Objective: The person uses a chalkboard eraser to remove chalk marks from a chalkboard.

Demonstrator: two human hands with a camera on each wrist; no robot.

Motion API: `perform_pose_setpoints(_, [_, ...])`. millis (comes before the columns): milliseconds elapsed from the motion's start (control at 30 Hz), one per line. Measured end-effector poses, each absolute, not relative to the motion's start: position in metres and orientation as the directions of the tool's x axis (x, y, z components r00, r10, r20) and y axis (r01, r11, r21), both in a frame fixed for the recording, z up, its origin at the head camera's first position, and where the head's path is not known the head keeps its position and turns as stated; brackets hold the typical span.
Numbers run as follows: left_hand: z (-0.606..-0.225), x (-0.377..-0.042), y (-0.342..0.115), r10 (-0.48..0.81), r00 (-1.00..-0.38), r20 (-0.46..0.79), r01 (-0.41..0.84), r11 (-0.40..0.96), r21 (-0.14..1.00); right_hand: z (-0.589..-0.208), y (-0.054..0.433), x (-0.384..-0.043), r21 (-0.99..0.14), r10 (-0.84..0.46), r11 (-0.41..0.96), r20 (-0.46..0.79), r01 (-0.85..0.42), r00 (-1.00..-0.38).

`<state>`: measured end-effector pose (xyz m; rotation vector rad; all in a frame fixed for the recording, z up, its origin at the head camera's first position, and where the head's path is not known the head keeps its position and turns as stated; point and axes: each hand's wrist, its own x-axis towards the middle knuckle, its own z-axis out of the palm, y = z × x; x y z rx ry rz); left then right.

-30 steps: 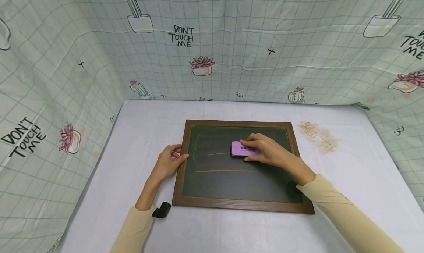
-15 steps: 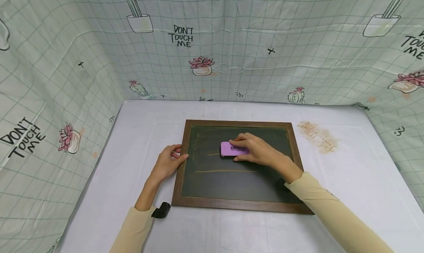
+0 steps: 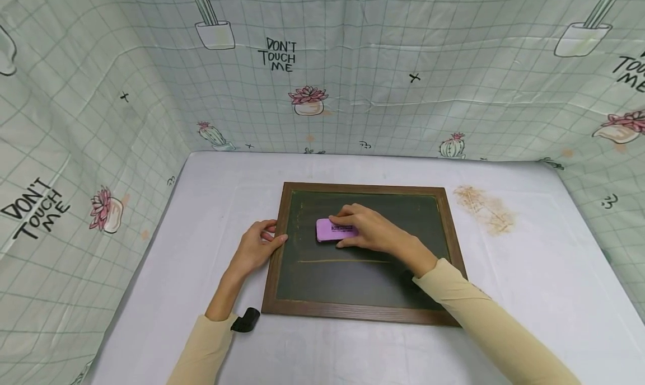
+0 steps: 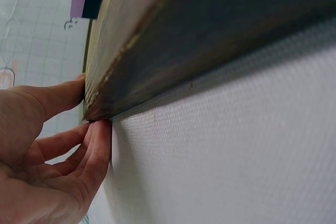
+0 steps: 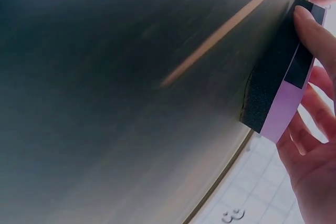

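Note:
A wood-framed chalkboard (image 3: 342,287) lies flat on the white table. My right hand (image 3: 378,232) grips a purple eraser (image 3: 325,230) with a dark felt underside, thumb on one long side and fingers on the other. The eraser sits on the left half of the board's upper part. Below it runs a yellowish chalk line (image 3: 332,261), seen also as an orange chalk stroke (image 5: 226,30) in the right wrist view. At the board's left edge, my left hand (image 3: 253,248) holds the wooden frame (image 4: 136,30), its thumb on the frame and its fingertips against the lower edge.
Brownish chalk dust (image 3: 484,209) smears the table (image 3: 529,273) right of the board. A printed grid curtain (image 3: 363,71) with cactus drawings stands behind the table and along both sides. A black strap end (image 3: 246,320) sticks out at the left sleeve.
My right hand has slid the eraser leftward across the board. The upper chalk line, visible left of the eraser before, no longer shows. My left hand stays at the frame.

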<state>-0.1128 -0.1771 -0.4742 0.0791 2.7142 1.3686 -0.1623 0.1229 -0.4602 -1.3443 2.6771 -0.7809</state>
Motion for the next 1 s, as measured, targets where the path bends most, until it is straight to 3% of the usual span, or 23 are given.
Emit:
perform_pose_setpoints(333, [-0.472, -0.112, -0.177, 0.091, -0.994, -0.066, 0.0, 0.589, 0.808, -0.459, 0.093, -0.162, -0.423, -0.799, 0.465, 0.176, -0.777, -0.574])
perform_pose_setpoints(1000, [-0.472, -0.112, -0.178, 0.11, -0.991, -0.073, 0.005, 0.581, 0.814, -0.456, 0.124, -0.154, -0.502, -0.766, 0.496, 0.132, -0.709, -0.629])
